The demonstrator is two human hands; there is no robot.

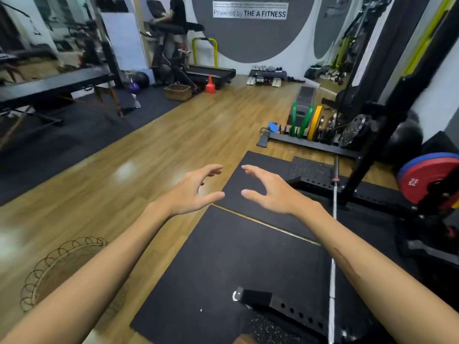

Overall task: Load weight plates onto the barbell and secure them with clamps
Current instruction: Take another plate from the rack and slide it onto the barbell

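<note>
My left hand (192,192) and my right hand (268,192) are stretched out in front of me, palms facing each other, fingers spread and curled, holding nothing. A silver barbell (333,244) lies along the black rubber mat (236,264) to the right of my right forearm, its sleeve end bare. Green and yellow weight plates (308,122) stand upright in a floor rack (310,145) further ahead on the right. A red 25 plate (422,180) with a blue plate behind it hangs on the black squat rack at far right. No clamps can be made out.
Black squat rack uprights and base (372,192) stand at right, with a perforated foot (293,309) near me. A wire basket (59,266) sits at lower left on the wooden floor. A person is on a treadmill at the back; an orange cone (210,84) stands nearby.
</note>
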